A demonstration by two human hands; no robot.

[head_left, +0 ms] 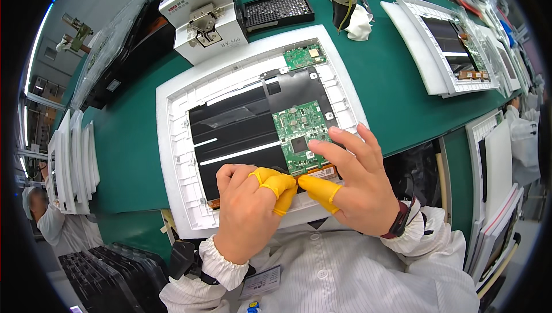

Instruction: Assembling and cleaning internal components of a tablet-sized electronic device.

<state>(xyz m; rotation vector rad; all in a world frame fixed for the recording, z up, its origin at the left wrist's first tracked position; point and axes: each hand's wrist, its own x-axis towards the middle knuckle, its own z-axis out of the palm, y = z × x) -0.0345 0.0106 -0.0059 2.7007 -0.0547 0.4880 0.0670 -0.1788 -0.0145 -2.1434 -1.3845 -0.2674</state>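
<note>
A green circuit board lies on a black metal plate inside a white plastic display housing. At the board's lower edge an orange flex cable with a white label shows. My left hand, with yellow finger cots, is closed, thumb and fingers pinched at that edge; whatever sits between the fingertips is hidden. My right hand has a yellow cot on its thumb, whose tip meets the left fingertips beside the cable. Its other fingers are stretched out and spread over the board's right side. A smaller green board sits at the housing's far edge.
White foam lies under the housing on the green table. Behind stand a white machine and a black tray of small parts. Another housing lies at right. White panels stand at left, near another person.
</note>
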